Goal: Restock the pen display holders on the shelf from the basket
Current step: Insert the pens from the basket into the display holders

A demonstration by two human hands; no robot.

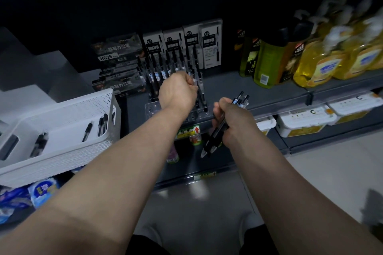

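A clear pen display holder (153, 108) stands on the grey shelf (232, 91), with several black pens upright in its back rows. My left hand (178, 91) hovers over the holder, fingers pinched on a pen (200, 87) standing at its right side. Just right of the holder, at the shelf's front edge, my right hand (230, 122) grips a bundle of black pens (215, 134), tips pointing down and left. The white perforated basket (68, 151) sits at the left and holds several loose pens.
Pen boxes (187, 45) stand behind the holder and dark boxes (118, 64) are stacked left of it. Green and yellow bottles (310, 56) fill the shelf's right side. White tubs (304, 122) sit on the lower shelf. Blue packs (41, 192) lie below the basket.
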